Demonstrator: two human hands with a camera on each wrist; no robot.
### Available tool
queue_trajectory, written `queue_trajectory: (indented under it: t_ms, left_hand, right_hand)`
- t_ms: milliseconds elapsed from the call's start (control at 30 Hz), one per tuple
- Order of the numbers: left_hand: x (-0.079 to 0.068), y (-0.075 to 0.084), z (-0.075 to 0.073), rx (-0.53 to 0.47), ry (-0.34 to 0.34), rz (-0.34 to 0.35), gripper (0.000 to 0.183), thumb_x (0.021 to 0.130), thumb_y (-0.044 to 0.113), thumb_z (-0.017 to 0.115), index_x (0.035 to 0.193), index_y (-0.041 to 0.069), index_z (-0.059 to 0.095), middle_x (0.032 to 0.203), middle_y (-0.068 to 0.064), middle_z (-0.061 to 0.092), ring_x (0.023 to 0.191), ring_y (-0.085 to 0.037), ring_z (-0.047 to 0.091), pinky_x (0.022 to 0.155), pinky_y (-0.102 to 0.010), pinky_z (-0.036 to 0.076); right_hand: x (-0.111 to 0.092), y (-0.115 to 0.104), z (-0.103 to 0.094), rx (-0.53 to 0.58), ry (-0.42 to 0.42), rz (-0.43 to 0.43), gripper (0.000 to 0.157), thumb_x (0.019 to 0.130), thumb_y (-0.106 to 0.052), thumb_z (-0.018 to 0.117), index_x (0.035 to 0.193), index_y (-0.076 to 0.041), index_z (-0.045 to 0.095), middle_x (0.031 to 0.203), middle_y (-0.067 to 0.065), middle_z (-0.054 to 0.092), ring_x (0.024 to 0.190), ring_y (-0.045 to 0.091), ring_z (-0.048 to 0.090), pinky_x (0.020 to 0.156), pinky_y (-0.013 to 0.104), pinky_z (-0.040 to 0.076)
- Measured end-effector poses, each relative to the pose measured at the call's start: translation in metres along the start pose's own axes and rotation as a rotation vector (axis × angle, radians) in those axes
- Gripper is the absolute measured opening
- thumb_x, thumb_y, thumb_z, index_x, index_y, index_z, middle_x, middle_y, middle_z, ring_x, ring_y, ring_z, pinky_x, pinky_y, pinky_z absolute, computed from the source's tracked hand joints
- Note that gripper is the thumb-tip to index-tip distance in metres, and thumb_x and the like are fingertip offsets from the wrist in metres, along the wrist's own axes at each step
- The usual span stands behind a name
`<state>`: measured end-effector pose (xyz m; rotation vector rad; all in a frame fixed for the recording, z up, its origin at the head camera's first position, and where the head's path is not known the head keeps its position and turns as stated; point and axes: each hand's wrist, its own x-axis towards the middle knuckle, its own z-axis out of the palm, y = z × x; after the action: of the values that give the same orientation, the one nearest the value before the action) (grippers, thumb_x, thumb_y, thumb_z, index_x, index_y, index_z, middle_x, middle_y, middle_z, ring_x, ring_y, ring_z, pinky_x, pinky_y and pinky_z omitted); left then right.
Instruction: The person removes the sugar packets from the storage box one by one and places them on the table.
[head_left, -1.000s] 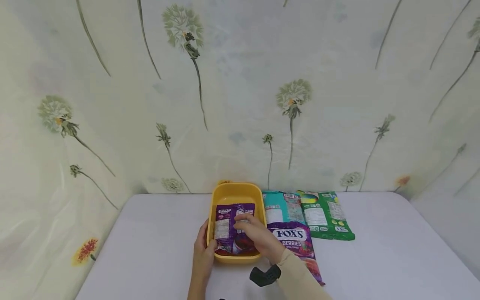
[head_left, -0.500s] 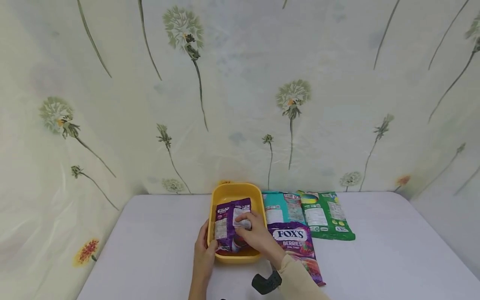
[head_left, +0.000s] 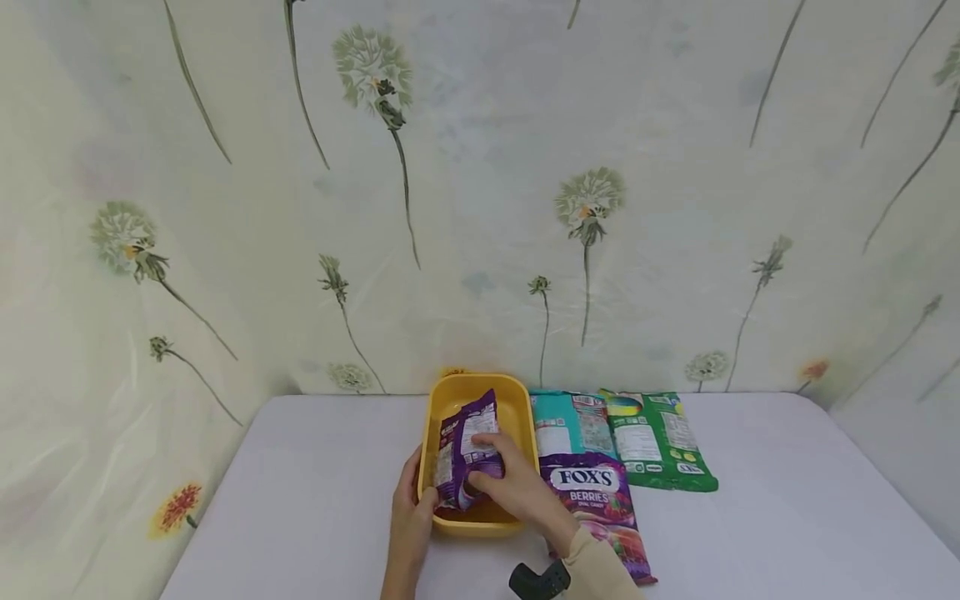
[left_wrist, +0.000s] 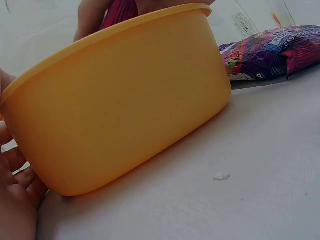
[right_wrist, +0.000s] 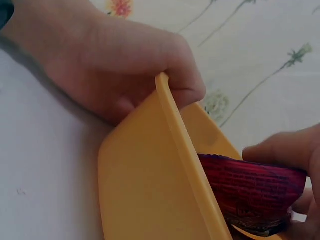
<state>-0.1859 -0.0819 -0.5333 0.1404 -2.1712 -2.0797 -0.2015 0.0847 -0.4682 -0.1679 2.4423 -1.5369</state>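
A yellow plastic tub (head_left: 517, 400) stands on the table, and my left hand (head_left: 409, 521) grips its left side, thumb hooked over the rim. Inside it is a purple bag of Fox's candy (head_left: 448, 471), tilted up on the right. My right hand (head_left: 517, 492) reaches over the tub's right rim and holds this bag between thumb and fingers. In the right wrist view the bag's red-purple side (right_wrist: 250, 190) shows between the rim and those fingers. The tub's outer wall (left_wrist: 125, 110) covers most of the bag in the left wrist view.
Right of the tub lie another purple Fox's Berries bag (head_left: 588, 504), a teal bag (head_left: 570, 421) and a green bag (head_left: 652, 446). A dandelion-print sheet (head_left: 480, 208) hangs behind the white table (head_left: 322, 483). A black strap device (head_left: 538, 581) is on the right wrist.
The purple bag in the tub has gone from lying nearly flat to tilted, its right side raised. My right hand's fingers have closed further around it. My left hand keeps its grip on the tub.
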Motion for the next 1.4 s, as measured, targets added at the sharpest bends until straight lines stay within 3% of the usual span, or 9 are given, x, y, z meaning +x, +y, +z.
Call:
queue_trajectory:
  t_ms: [167,367,467,633,733,867,1133,1267,1400]
  left_hand:
    - [0.0,-0.002,0.001,-0.018,0.001,-0.001,0.07,0.077,-0.003,0.048,0.143,0.017,0.04,0.148,-0.008,0.041,0.126,-0.022,0.045,0.086,-0.014,0.043]
    - [-0.001,-0.002,0.002,-0.032,0.0,-0.009,0.068,0.078,-0.003,0.049,0.142,0.016,0.041,0.147,-0.008,0.042,0.133,-0.022,0.042,0.093,-0.006,0.035]
    - [-0.001,-0.001,0.002,-0.027,0.002,-0.008,0.067,0.079,-0.003,0.049,0.143,0.017,0.041,0.148,-0.008,0.042,0.135,-0.023,0.04,0.102,-0.015,0.037]
    - [0.001,0.001,0.002,-0.002,0.018,-0.013,0.067,0.079,-0.001,0.049,0.143,0.017,0.041,0.149,-0.008,0.04,0.138,-0.025,0.038,0.113,-0.043,0.032]
    - [0.002,0.0,0.002,-0.009,0.011,-0.023,0.067,0.079,0.0,0.049,0.143,0.017,0.04,0.149,-0.008,0.04,0.137,-0.026,0.038,0.113,-0.047,0.032]
    - [0.002,0.0,0.001,-0.008,0.014,-0.029,0.067,0.079,-0.001,0.049,0.143,0.016,0.04,0.148,-0.008,0.041,0.134,-0.023,0.041,0.111,-0.04,0.035]
    - [0.0,0.002,0.001,0.006,0.018,-0.02,0.066,0.079,-0.003,0.047,0.143,0.013,0.039,0.149,-0.009,0.04,0.132,-0.023,0.043,0.096,-0.013,0.04]
    - [-0.001,0.004,0.001,0.016,0.015,-0.026,0.068,0.079,-0.003,0.047,0.144,0.013,0.039,0.15,-0.009,0.038,0.132,-0.024,0.042,0.099,-0.023,0.044]
    - [-0.001,0.005,0.002,0.026,0.014,-0.025,0.068,0.079,-0.002,0.047,0.144,0.013,0.038,0.151,-0.01,0.037,0.135,-0.025,0.04,0.106,-0.038,0.04]
  right_hand:
    - [-0.001,0.002,-0.001,0.055,0.047,0.019,0.055,0.086,-0.02,0.064,0.137,-0.028,0.043,0.152,0.015,0.029,0.126,0.039,0.045,0.102,0.056,0.041]
    - [-0.003,0.003,-0.002,0.114,0.108,0.038,0.052,0.087,-0.017,0.06,0.135,-0.032,0.047,0.152,0.012,0.031,0.12,0.037,0.053,0.094,0.047,0.051]
    - [-0.005,0.002,-0.003,0.18,0.13,0.031,0.05,0.089,-0.015,0.057,0.134,-0.032,0.049,0.15,0.012,0.034,0.117,0.035,0.056,0.09,0.042,0.054]
    - [-0.008,0.001,-0.005,0.269,0.137,-0.012,0.048,0.09,-0.014,0.054,0.134,-0.031,0.05,0.149,0.01,0.034,0.119,0.036,0.055,0.091,0.041,0.054]
    - [-0.01,0.002,-0.007,0.289,0.141,-0.021,0.047,0.09,-0.014,0.054,0.133,-0.033,0.05,0.148,0.007,0.036,0.119,0.033,0.056,0.091,0.041,0.054]
    - [-0.011,0.005,-0.01,0.306,0.14,-0.037,0.049,0.09,-0.011,0.054,0.132,-0.034,0.051,0.147,0.002,0.039,0.115,0.029,0.059,0.092,0.04,0.053]
    - [-0.019,0.013,-0.021,0.331,0.181,-0.046,0.052,0.087,-0.006,0.055,0.13,-0.035,0.054,0.149,-0.001,0.037,0.127,0.03,0.049,0.098,0.043,0.05]
    - [-0.024,0.017,-0.027,0.326,0.205,-0.023,0.051,0.087,-0.006,0.054,0.129,-0.035,0.054,0.148,-0.004,0.038,0.133,0.029,0.042,0.104,0.046,0.044]
    - [-0.028,0.021,-0.033,0.327,0.218,-0.009,0.05,0.089,-0.008,0.052,0.13,-0.035,0.052,0.147,-0.004,0.04,0.134,0.03,0.041,0.105,0.05,0.042]
